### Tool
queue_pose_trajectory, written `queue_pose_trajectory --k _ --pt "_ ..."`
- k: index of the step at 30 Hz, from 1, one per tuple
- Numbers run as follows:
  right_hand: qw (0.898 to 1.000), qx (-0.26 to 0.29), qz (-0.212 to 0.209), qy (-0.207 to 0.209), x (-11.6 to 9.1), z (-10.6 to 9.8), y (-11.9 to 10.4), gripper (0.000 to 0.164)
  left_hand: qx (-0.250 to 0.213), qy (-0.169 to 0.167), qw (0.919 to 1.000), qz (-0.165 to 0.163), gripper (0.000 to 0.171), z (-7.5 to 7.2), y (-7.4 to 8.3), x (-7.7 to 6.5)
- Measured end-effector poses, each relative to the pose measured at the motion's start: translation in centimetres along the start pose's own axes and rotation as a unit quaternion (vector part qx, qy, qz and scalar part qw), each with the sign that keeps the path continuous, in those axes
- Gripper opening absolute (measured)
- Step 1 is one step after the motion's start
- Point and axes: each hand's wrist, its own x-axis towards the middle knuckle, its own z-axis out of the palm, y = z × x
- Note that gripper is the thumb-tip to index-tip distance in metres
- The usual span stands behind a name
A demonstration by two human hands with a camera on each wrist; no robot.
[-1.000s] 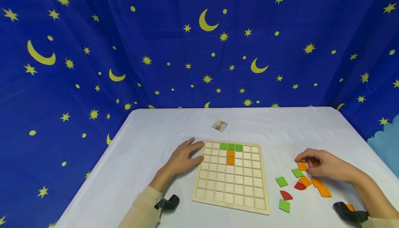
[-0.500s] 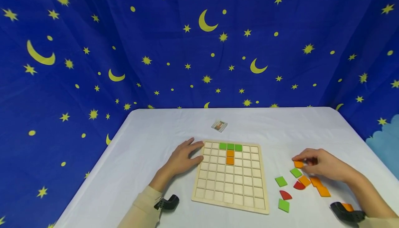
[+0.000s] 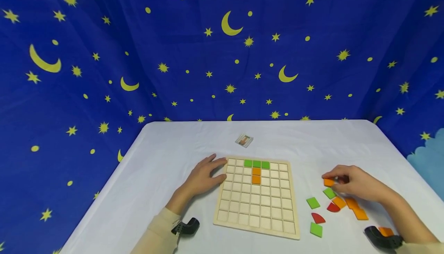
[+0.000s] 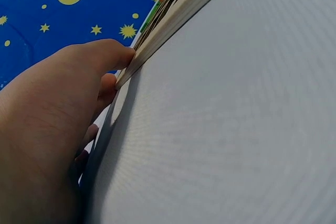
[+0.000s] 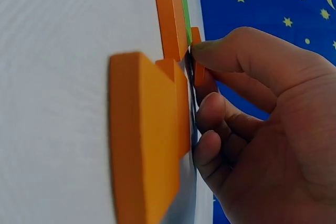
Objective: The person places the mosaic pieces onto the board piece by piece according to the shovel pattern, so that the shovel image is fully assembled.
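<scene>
My left hand point(image 3: 202, 176) rests at the left edge of a wooden grid board point(image 3: 255, 199), its thumb and a finger touching the rim. In the board's far row lie green square tiles point(image 3: 256, 164), with two orange square tiles point(image 3: 256, 175) below the middle one. To the right, my right hand point(image 3: 359, 184) pinches an orange tile point(image 3: 328, 182) between thumb and fingers. The right wrist view shows that orange tile point(image 5: 197, 69) tilted on edge in the grip; its lower part is partly hidden by the thumb.
Around the right hand lie loose green tiles point(image 3: 313, 202), red quarter-round tiles point(image 3: 318, 218) and several orange tiles point(image 3: 360, 213). A small pattern card point(image 3: 244, 140) lies beyond the board. A blue starry curtain point(image 3: 194, 46) stands behind the white table point(image 3: 166, 146).
The right hand has shifted slightly left, carrying the pinched orange tile off from beside the green one. The left hand and the board have stayed in place.
</scene>
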Motion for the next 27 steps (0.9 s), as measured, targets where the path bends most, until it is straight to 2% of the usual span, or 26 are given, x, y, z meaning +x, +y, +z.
queue_pose_trajectory --k 6,13,27 --pt "1.000 0.000 -0.010 0.004 0.4 0.5 -0.3 0.032 -0.005 -0.001 1.0000 -0.007 0.054 0.2 -0.1 -0.3" --pt "1.000 -0.007 -0.008 0.022 1.5 0.9 -1.6 0.030 -0.003 0.004 1.0000 -0.003 0.054 0.1 -0.1 0.0" --pt "0.998 -0.006 -0.051 0.030 3.6 1.8 -4.3 0.031 -0.002 0.000 1.0000 -0.006 0.054 0.1 0.0 0.0"
